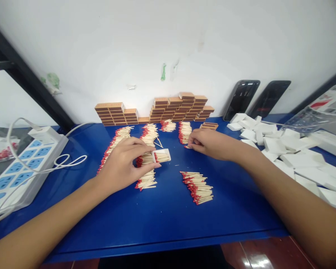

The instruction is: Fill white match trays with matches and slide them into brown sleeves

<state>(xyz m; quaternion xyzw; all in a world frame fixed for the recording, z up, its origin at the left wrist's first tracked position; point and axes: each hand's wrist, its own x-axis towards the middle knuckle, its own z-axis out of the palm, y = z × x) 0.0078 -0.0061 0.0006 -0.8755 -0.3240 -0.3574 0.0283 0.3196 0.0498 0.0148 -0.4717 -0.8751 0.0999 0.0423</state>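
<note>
My left hand (125,162) is closed on a small white matchbox tray (162,155) that holds some red-tipped matches, lifted just over a row of matches (145,179). My right hand (209,144) reaches to the far middle of the blue table (162,220), fingers pinched on matches at the near end of a match pile (184,131). Another loose bundle of matches (198,186) lies between my arms. Further rows of matches (114,144) run along the left and back.
Brown matchbox sleeves (156,110) are stacked against the white wall. White trays (291,153) lie heaped at the right, with two dark phones (242,98) leaning behind. A white power strip (19,164) with cables sits at the left edge.
</note>
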